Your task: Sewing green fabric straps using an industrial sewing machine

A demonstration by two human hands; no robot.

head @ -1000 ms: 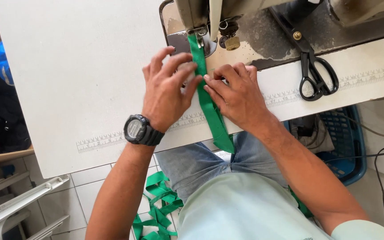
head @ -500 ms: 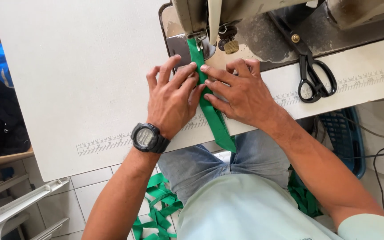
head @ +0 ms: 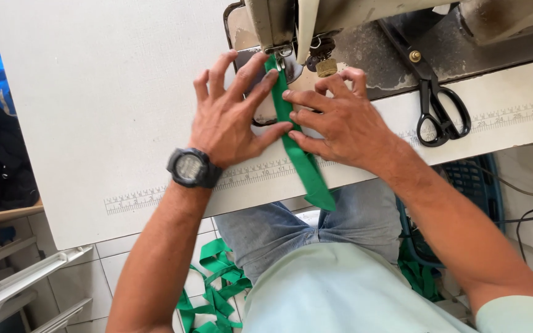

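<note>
So both hands are flat on the green strap point(head: 297, 154), which runs from under the presser foot point(head: 280, 54) of the sewing machine point(head: 316, 18) back over the table point(head: 94, 92) edge toward the lap. The left hand point(head: 232, 120) has its fingers spread, pressing the strap's left edge, and the right hand point(head: 340, 120) pins the other edge, probably to keep it straight. Black scissors point(head: 436, 105) lie right of the machine; I think more strap is piled on the floor point(head: 214, 290), hard to tell.

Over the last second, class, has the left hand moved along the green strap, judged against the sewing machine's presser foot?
Yes. The left hand has slid up the green strap toward the presser foot; its fingertips now lie right beside the foot, where earlier they lay further down the table.
</note>
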